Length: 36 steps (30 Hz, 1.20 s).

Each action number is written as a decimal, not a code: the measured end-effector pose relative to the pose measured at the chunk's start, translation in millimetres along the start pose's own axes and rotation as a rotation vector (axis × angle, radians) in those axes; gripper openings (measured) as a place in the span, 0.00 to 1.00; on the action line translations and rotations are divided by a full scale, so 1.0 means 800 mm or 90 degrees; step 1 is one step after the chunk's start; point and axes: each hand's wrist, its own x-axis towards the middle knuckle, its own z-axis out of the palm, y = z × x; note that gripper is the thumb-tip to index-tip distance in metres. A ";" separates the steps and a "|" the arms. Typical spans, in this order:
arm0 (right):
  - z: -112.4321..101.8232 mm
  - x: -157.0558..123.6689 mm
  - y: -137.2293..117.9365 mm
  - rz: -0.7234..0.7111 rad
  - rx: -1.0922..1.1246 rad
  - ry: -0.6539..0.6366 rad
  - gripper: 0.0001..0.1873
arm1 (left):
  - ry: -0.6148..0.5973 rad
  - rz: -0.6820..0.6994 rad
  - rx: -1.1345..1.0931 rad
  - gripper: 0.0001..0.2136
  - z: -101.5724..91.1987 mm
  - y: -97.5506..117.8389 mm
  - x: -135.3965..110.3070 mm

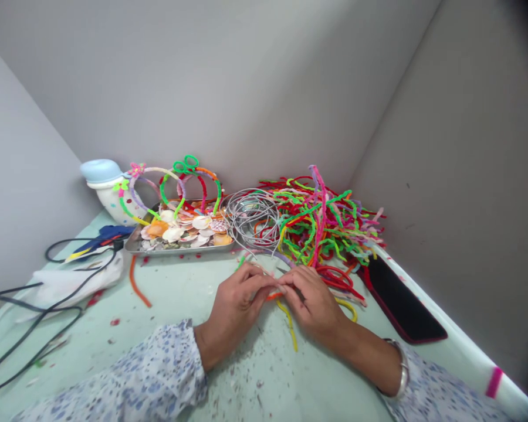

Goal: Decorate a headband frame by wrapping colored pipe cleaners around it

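My left hand [242,296] and my right hand [310,299] meet over the table, thumbs and forefingers pinched together at the same spot. Between the fingertips is a pale pipe cleaner, mostly hidden by the fingers. Just below the fingertips shows an orange pipe cleaner [273,296], and a yellow pipe cleaner [289,328] trails down toward me. Behind the hands curves a purple pipe cleaner [284,258]. Whether these pieces are joined to the held one, I cannot tell.
A metal tray [180,251] of shells stands behind, with several fuzzy headbands [176,170] over it. Beside it lie coiled wire [253,220], a pipe cleaner heap [330,217] and a black phone-like slab [405,302]. At left are a white container [114,199] and black cable [30,310].
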 end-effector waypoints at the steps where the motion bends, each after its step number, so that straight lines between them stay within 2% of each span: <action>1: 0.000 0.000 0.000 0.002 0.000 -0.001 0.07 | 0.001 0.005 -0.002 0.07 0.000 0.000 0.000; 16: 0.001 0.000 0.000 -0.013 -0.016 0.003 0.07 | 0.014 0.022 0.024 0.07 0.002 0.002 0.003; 27: 0.004 -0.001 0.004 -0.028 -0.031 -0.007 0.06 | -0.098 -0.077 0.077 0.06 -0.003 0.011 0.004; 36: 0.003 -0.002 0.004 -0.031 -0.043 -0.014 0.07 | -0.111 -0.099 0.062 0.05 0.000 0.006 0.003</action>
